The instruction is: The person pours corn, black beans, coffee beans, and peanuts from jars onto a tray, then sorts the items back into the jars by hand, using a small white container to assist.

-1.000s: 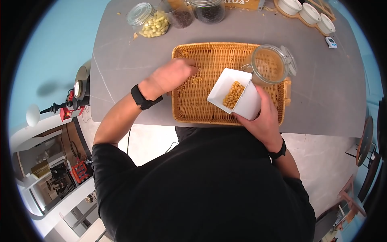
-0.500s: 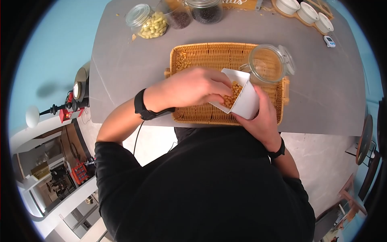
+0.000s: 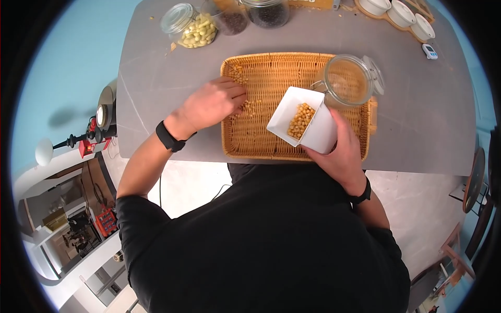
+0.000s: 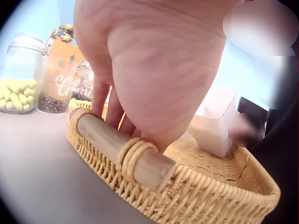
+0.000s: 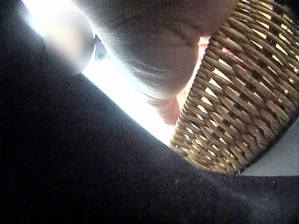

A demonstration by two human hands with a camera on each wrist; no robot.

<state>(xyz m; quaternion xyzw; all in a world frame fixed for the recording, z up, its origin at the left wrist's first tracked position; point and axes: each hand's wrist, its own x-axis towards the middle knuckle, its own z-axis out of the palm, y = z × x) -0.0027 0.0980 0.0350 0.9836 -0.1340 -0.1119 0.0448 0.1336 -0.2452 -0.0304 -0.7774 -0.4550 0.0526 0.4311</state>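
Note:
In the head view my left hand (image 3: 214,103) reaches over the left rim of a wicker basket (image 3: 271,151), beside loose yellow kernels (image 3: 251,107). Its bent fingers point down inside the basket, seen behind the wooden handle (image 4: 105,136) in the left wrist view; the fingertips are hidden, so whether they hold kernels cannot be told. My right hand (image 3: 344,154) grips a white square container (image 3: 323,130) from its right side, tilted over the basket, its mouth facing up and left. More kernels (image 3: 301,121) lie in it. The right wrist view shows that hand (image 5: 154,51) partly behind the basket's weave.
An open glass jar (image 3: 347,81) with a hinged lid lies at the basket's right end. Behind the basket stand a jar of pale yellow pieces (image 3: 198,32) and dark-filled jars (image 3: 269,14). White ramekins (image 3: 401,14) and a small timer (image 3: 429,51) are at the back right.
My left hand went from the basket's left part to the white container's mouth, then back left into the basket. My right hand and the container have stayed nearly in place.

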